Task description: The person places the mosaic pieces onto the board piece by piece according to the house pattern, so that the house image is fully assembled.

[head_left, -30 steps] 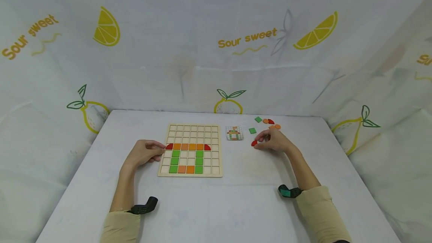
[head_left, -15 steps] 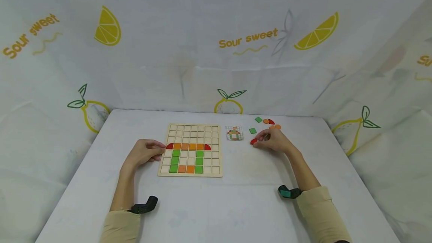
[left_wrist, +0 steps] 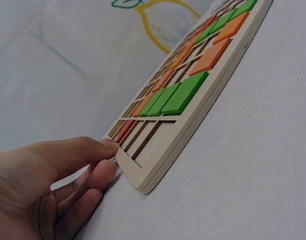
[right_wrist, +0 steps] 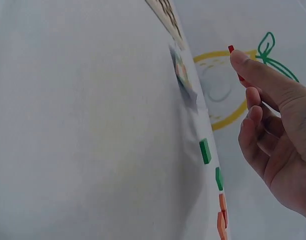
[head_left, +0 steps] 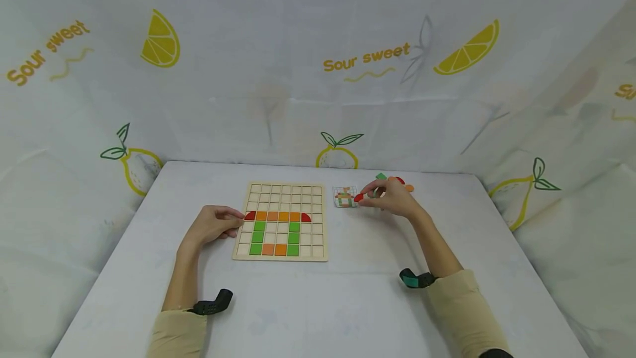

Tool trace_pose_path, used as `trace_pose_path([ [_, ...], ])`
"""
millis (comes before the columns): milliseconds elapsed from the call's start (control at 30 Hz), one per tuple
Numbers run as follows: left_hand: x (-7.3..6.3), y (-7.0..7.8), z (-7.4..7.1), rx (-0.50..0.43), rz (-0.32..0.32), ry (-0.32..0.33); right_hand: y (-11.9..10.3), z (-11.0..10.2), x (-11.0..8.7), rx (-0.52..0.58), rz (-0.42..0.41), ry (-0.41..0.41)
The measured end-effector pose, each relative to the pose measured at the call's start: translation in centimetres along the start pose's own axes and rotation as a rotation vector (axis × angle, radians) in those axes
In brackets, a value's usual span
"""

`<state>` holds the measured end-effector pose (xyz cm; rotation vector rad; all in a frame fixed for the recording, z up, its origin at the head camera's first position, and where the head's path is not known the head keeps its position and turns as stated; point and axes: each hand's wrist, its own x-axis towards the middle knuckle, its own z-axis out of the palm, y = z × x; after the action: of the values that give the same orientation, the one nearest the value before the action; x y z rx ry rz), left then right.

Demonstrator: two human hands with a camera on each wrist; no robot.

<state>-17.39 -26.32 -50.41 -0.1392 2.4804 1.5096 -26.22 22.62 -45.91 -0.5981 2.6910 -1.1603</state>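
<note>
In the head view, a wooden grid board (head_left: pixel 316 239) lies on the table, with green and orange squares and two red rounded pieces in its cells. My left hand (head_left: pixel 212 223) holds the board's left edge; the left wrist view shows the thumb (left_wrist: pixel 95 146) on the rim and the curled fingers beside and below it. My right hand (head_left: pixel 393 199) pinches a red rounded tile (head_left: pixel 358 198) between thumb and fingers, raised above the table in the right wrist view. In the head view that tile overlaps the right edge of a small pattern card (head_left: pixel 344 196).
Loose pieces lie behind the right hand: a green square (head_left: pixel 380 176), a red piece (head_left: pixel 400 180) and orange pieces (head_left: pixel 409 188). Another green tile (right_wrist: pixel 205 151) shows in the right wrist view. A lemon-print cloth (head_left: pixel 238 126) hangs behind the table.
My right hand has lifted the red tile and moved it left and away from me, towards the pattern card. The left hand and the board have stayed put.
</note>
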Motion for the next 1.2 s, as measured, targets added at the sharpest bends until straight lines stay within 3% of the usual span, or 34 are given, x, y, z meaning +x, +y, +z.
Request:
trace_pose_path([
  [400, 0.1, -0.1, 0.0, -0.011, 0.003, 0.008, -5.0, 3.9, 3.9, -0.03, -0.112, -0.025],
  [900, 0.1, -0.2, 0.1, -0.006, 0.0, 0.014, -9.4, 10.3, 7.9, 0.011, -0.212, -0.146],
  [1200, 0.3, -0.3, 0.1, -0.003, 0.012, 0.011, -11.4, 14.2, 9.2, 0.019, -0.189, -0.151],
])
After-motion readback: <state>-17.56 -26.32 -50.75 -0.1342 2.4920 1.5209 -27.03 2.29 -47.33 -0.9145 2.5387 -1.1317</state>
